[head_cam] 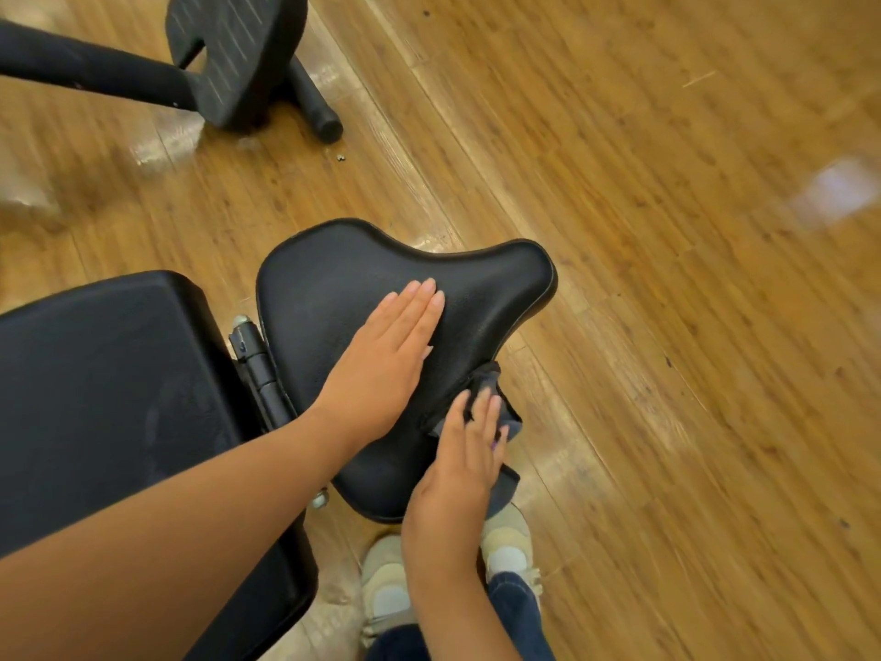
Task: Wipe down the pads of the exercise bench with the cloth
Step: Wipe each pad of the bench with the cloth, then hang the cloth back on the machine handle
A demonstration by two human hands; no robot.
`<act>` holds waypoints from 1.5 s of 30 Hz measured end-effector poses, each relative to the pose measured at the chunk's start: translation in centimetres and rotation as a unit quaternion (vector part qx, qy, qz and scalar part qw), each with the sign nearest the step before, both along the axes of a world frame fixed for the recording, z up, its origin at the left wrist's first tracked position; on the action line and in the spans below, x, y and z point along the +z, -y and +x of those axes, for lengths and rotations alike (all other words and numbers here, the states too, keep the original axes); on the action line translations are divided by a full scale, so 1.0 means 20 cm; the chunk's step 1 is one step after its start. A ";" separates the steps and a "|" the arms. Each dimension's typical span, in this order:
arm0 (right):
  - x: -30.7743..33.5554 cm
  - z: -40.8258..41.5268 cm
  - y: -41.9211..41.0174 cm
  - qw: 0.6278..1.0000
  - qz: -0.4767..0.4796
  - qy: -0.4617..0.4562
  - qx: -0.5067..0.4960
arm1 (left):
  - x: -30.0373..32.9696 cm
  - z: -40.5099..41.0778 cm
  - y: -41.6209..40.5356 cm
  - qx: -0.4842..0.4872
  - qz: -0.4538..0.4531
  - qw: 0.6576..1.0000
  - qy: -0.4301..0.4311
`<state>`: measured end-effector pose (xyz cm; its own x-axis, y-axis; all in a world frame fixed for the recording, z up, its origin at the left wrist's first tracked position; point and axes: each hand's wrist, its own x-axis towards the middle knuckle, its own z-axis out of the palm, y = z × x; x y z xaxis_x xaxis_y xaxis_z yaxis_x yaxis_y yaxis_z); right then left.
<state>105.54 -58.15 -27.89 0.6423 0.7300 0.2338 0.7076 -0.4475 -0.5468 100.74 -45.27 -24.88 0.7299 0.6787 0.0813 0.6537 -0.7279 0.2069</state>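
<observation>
The left hand (pixel 381 355) lies flat, fingers straight and together, pressing on the middle of the black seat pad (pixel 405 336), steadying it, while the right hand (pixel 465 450) presses a dark cloth (pixel 491 388) against the pad's near right edge with its fingers fairly straight over the fabric; whether any finger curls under the cloth cannot be told. Part of the cloth hangs off the rim toward the wooden floor (pixel 667 279), so the likeliest slip is the cloth sliding over the edge and dropping, since flat fingers only pin it and do not grip it. The larger back pad (pixel 109 412), just beside the seat across a hinge (pixel 260 369), looks smudged and, in my judgement, not yet wiped, so it could be missed. The person's 2 shoes (pixel 505 546) stand close under the seat, where a dropped cloth would land. Another black machine foot (pixel 238 54) sits well apart at the top. No container of any kind shows here, so nothing can be said of contents
</observation>
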 end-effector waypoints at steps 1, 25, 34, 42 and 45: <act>0.00 0.02 0.00 0.999 -0.006 0.015 0.028 | 0.01 0.00 0.00 0.002 -0.003 1.000 0.000; 0.78 0.07 0.41 0.728 -0.398 -0.255 0.496 | 0.59 -0.34 0.45 0.301 -0.394 0.866 -0.068; 1.60 0.20 0.15 0.813 -0.261 -0.120 0.507 | 1.55 -1.06 1.04 0.546 -0.394 0.739 0.015; 2.12 -0.09 0.17 0.742 -0.186 -0.013 0.643 | 2.13 -1.34 1.67 0.694 -0.278 0.604 0.277; 2.19 -0.28 0.28 0.721 -0.176 0.001 0.671 | 2.25 -1.40 1.92 0.715 -0.256 0.563 0.328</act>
<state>99.97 -63.75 15.87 -0.6963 0.7079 -0.1183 0.6338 0.5292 -0.5641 72.67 -83.65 20.02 -0.6642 0.5915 -0.4571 0.1570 0.7082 0.6883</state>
